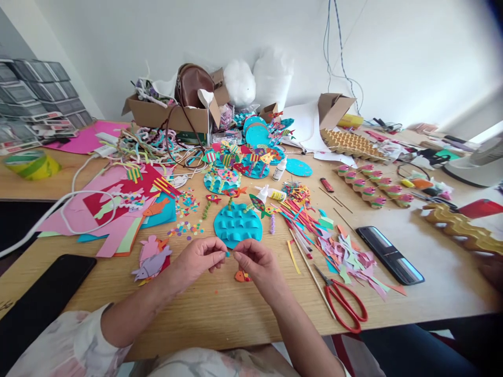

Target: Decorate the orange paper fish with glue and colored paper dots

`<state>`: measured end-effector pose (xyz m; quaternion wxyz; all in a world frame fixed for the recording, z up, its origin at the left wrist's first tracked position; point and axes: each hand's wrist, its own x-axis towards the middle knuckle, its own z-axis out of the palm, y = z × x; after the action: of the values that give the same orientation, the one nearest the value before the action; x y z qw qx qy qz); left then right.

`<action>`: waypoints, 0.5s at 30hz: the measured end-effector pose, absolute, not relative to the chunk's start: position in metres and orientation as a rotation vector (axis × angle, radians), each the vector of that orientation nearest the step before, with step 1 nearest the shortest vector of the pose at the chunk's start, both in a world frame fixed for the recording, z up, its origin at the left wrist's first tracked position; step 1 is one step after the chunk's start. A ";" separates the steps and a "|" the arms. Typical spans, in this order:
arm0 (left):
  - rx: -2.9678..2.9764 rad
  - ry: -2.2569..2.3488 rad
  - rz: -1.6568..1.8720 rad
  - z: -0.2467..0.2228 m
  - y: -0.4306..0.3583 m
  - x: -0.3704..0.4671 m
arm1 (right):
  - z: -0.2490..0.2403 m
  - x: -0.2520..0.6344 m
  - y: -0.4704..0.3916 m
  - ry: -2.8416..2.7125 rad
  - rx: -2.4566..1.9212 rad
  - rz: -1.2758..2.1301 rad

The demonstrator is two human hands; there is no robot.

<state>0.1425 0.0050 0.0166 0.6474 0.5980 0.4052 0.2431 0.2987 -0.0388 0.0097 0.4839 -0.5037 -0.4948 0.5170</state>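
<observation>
My left hand (201, 256) has thumb and forefinger pinched on a tiny blue piece of paper (228, 254). Just beside it, my right hand (256, 260) is also closed in a pinch; what its fingertips hold, if anything, is too small to make out. Beyond both hands lies a round blue paper base (238, 225) with rows of raised paper loops. A paper fish (257, 204) stands at its upper right edge. Partly hidden by my right hand, an orange paper fish (240, 276) lies on the table.
Red-handled scissors (346, 306) and a wooden stick (320, 290) lie to the right, near paper scraps (349, 251). Glue bottles (280, 170) stand farther back. Paper fish cutouts (152, 262) and a black phone (49, 288) are at left, a black case (389, 255) at right.
</observation>
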 end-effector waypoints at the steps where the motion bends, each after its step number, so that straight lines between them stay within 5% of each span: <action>1: 1.401 0.938 0.533 0.016 0.006 0.143 | 0.011 0.300 -0.039 -1.252 -1.269 1.196; 9: 1.712 1.030 0.467 0.027 0.007 0.148 | 0.023 0.300 -0.040 -1.689 -1.504 0.785; 15: 1.708 1.016 0.451 0.024 0.006 0.151 | 0.020 0.299 -0.041 -1.683 -1.534 0.824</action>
<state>0.1506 0.0056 0.0238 0.5244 0.7137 0.4245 0.1883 0.2994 -0.0408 0.0204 0.3524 -0.5929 -0.6503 0.3185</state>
